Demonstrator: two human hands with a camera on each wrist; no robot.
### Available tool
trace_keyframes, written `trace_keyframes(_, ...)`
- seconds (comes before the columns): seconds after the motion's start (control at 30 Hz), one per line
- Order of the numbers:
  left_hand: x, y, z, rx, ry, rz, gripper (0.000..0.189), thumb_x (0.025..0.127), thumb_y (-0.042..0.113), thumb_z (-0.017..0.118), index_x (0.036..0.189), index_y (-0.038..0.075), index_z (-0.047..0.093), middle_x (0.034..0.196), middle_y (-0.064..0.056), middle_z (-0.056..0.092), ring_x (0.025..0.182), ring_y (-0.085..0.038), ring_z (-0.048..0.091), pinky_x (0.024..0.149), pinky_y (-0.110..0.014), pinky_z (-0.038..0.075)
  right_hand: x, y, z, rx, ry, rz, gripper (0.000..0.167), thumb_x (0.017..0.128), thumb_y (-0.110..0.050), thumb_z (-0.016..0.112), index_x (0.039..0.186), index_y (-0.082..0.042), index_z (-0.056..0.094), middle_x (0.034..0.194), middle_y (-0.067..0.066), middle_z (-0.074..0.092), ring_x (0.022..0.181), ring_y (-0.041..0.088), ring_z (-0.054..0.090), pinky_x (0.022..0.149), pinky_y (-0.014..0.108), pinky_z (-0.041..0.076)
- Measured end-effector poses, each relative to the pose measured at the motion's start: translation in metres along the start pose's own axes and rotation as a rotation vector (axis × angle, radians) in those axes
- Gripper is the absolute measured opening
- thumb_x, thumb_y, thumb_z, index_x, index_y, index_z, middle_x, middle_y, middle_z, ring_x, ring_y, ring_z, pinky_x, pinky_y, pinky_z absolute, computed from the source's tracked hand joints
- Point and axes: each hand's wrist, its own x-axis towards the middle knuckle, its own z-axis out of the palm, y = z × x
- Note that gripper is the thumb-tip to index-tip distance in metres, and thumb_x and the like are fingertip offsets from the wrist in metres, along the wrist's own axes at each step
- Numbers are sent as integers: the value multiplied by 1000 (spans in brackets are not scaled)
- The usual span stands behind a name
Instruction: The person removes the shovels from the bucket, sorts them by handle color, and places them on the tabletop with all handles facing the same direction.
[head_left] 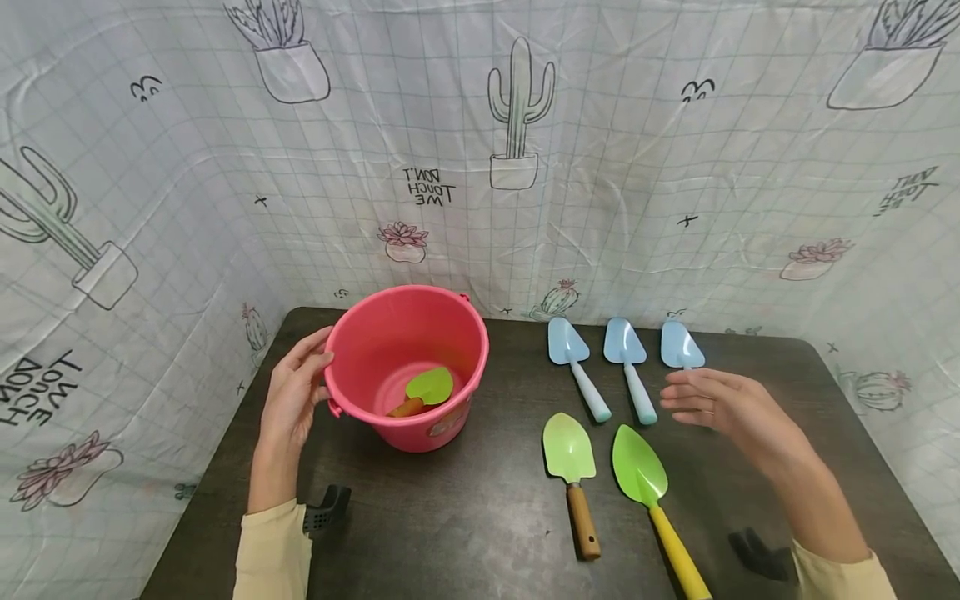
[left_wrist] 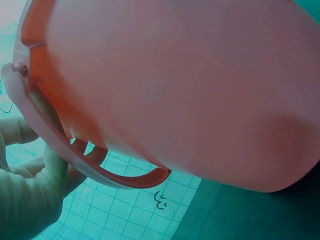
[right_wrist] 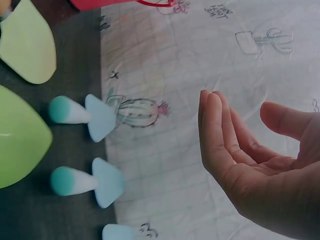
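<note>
A pink bucket (head_left: 401,329) stands on the left part of the dark table. My left hand (head_left: 288,396) grips its left rim, fingers behind the wall and thumb near the edge. In the left wrist view the bucket's handle (left_wrist: 125,181) hangs down across the fingers. Inside the bucket lies a trowel with a green blade (head_left: 430,386) and an orange-brown handle. Over on the right, my right hand (head_left: 738,408) is held in the air with nothing in it, its fingers gently bent. It covers the handle of a light blue trowel (head_left: 681,344) in the head view.
Two more light blue trowels (head_left: 628,342) (head_left: 567,340) with white handles lie left of that one. Nearer me are a green trowel (head_left: 567,446) with a wooden handle and a green trowel (head_left: 639,467) with a yellow handle. A cactus-print cloth (head_left: 600,225) hangs around the table (head_left: 465,525).
</note>
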Motion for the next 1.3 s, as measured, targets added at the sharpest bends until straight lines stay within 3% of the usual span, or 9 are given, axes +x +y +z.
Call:
trace_keyframes(0.17,-1,0,0,4,2,3,45,107,11,52,151,5,49,124,-7,58,102,-13,70,71,-22,61,11,-17,7,-51,10,-8,26,111,-11,48,120,-16,72,114,8,74,105,17,72,90,30,60)
trace_keyframes(0.5,-1,-3,0,6,1,27,46,106,10,53,151,3,49,124,-6,58,102,-14,70,71,-22,61,28,-42,23,-8,-15,-73,24,109,-8,50,120,-9,72,110,9,75,103,19,73,88,33,61)
trace_keyframes(0.73,0,-4,0,9,0,31,45,106,9,52,150,4,50,124,-7,58,99,-15,71,66,-21,61,33,-45,31,-36,-50,-80,24,110,-9,48,120,-9,71,110,9,74,103,19,73,89,33,61)
trace_keyframes(0.97,-1,-2,-1,-8,-20,44,45,106,8,53,150,1,49,123,-8,58,101,-15,72,73,-24,62,35,-45,33,-6,-62,-91,27,110,-7,47,120,-10,72,111,10,74,104,19,73,90,34,61)
trace_keyframes(1.3,-3,-2,0,6,-9,32,45,106,10,53,151,2,49,123,-6,58,102,-14,71,68,-21,61,47,-49,51,31,-97,-116,30,110,-6,46,121,-11,73,111,9,75,105,20,72,90,33,60)
